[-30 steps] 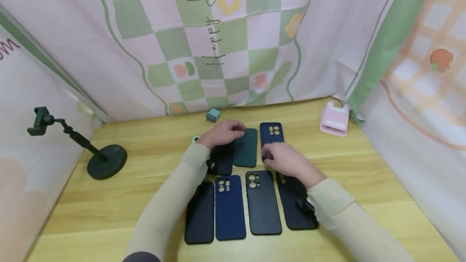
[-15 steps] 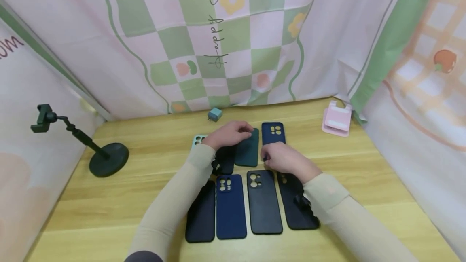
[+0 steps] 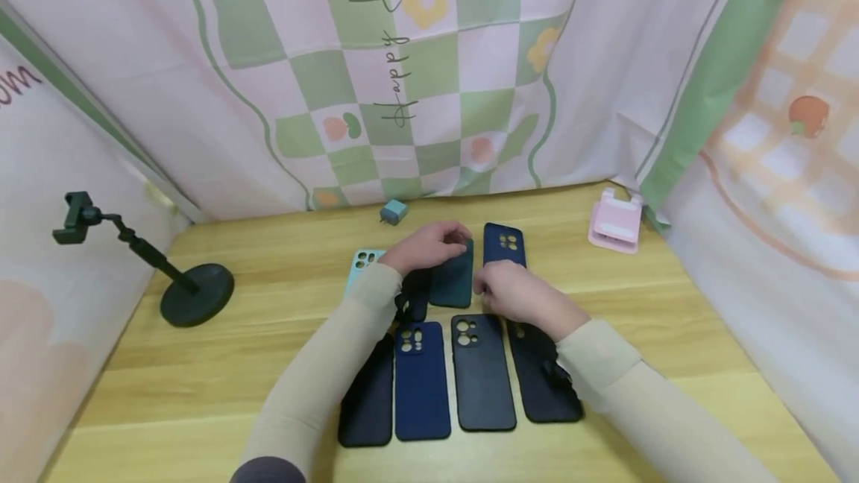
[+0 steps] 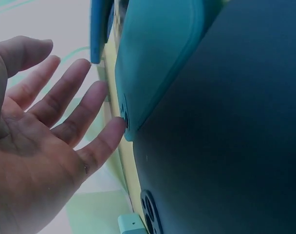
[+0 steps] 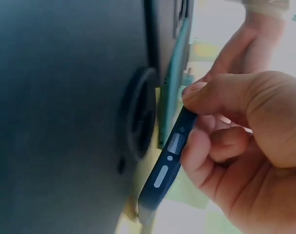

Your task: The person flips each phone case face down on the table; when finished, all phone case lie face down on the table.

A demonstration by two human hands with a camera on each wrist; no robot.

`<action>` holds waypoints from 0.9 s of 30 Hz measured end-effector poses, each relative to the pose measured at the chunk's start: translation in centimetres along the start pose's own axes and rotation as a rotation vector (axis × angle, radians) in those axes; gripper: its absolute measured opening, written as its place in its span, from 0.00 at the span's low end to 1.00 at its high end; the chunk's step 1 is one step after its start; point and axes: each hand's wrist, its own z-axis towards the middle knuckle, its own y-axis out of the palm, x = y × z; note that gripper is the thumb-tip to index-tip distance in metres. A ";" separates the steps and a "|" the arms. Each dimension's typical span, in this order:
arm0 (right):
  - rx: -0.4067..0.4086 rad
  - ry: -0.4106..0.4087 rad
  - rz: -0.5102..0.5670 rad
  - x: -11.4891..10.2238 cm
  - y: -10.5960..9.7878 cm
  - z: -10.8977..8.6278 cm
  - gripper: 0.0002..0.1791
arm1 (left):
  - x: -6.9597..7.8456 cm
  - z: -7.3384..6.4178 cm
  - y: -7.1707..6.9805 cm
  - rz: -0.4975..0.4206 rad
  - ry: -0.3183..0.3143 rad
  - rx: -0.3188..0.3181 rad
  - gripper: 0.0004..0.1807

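Observation:
My right hand [image 3: 520,291] pinches the near end of a navy phone case [image 3: 503,244] with camera cutouts at its far end. In the right wrist view, thumb and curled fingers grip the end of this case [image 5: 167,156], where slots show. My left hand [image 3: 429,246] hovers over the far end of a dark teal phone case [image 3: 452,282], partly covering it. Its fingers are loosely spread and hold nothing in the left wrist view, the little fingertip right at the edge of the teal case [image 4: 153,63]. A black phone case [image 3: 417,293] lies beneath the left wrist.
A front row holds a black case [image 3: 367,401], a blue case [image 3: 423,386], a dark grey case [image 3: 485,379] and another black case [image 3: 546,386]. Behind are a mint case [image 3: 362,263], a charger plug [image 3: 393,212], a pink stand [image 3: 616,221] and a black phone holder [image 3: 197,295].
My left hand has shifted right over the teal case, uncovering more of the mint one. My right hand has moved slightly left with the navy case, which now sits at a slight slant.

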 end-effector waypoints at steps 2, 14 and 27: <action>0.041 -0.050 -0.018 -0.5 -0.3 -0.6 0.07 | 0.2 0.2 0.0 -0.008 -0.011 0.014 0.17; 0.181 -0.174 0.076 -2.0 -1.9 -3.8 0.06 | 0.1 1.0 -0.3 -0.019 0.039 0.128 0.17; 0.381 -0.015 0.257 0.2 -1.9 -6.0 0.06 | 0.4 1.4 -0.1 -0.079 0.132 0.182 0.16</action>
